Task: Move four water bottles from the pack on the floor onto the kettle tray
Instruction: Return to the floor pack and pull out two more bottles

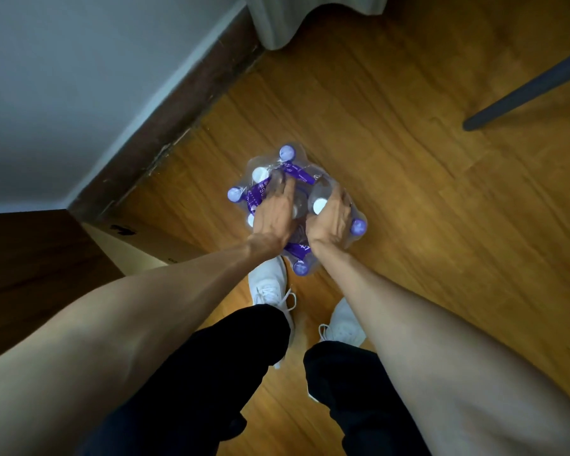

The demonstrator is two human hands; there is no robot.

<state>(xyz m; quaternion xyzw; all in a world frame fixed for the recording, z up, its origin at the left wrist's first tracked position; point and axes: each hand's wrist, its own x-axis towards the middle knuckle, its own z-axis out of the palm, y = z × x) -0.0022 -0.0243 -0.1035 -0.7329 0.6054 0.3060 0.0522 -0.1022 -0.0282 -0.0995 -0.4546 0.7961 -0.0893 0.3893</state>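
Note:
The pack of water bottles [292, 174] stands on the wooden floor just ahead of my shoes. It is clear shrink wrap with purple labels, and the caps are purple or white. My right hand [330, 223] is curled around the neck of a white-capped bottle [320, 205] on the pack's right side. My left hand [273, 218] lies over the middle of the pack with its fingers stretched down among the bottles. Whether it grips one is hidden. The kettle tray is out of view.
A dark baseboard [178, 126] and grey wall run along the left. A curtain hem [277, 24] hangs at the top and a dark chair leg [524, 90] slants in at the upper right. Dark wooden furniture [30, 274] and a cardboard box [129, 238] stand at my left.

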